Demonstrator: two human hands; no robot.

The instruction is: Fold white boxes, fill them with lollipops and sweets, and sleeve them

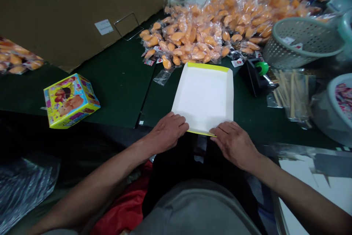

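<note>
A shallow white cardboard tray (205, 94) with yellow outer edges lies open side up at the table's front edge. My left hand (172, 129) is closed on its near left corner, fingers curled over the rim. At the near right corner my right hand (233, 141) grips the rim, with the thumb below and the fingers on top. Just beyond the tray's far edge begins a large heap of orange pieces in clear plastic wrappers (198, 37).
Left stands a colourful printed box (71, 99), with a big brown carton (82, 7) behind. On the right are a tape dispenser (255, 77), bagged wooden sticks (293, 92), a perforated grey basket (305, 40) and a tub of small packets (335, 110).
</note>
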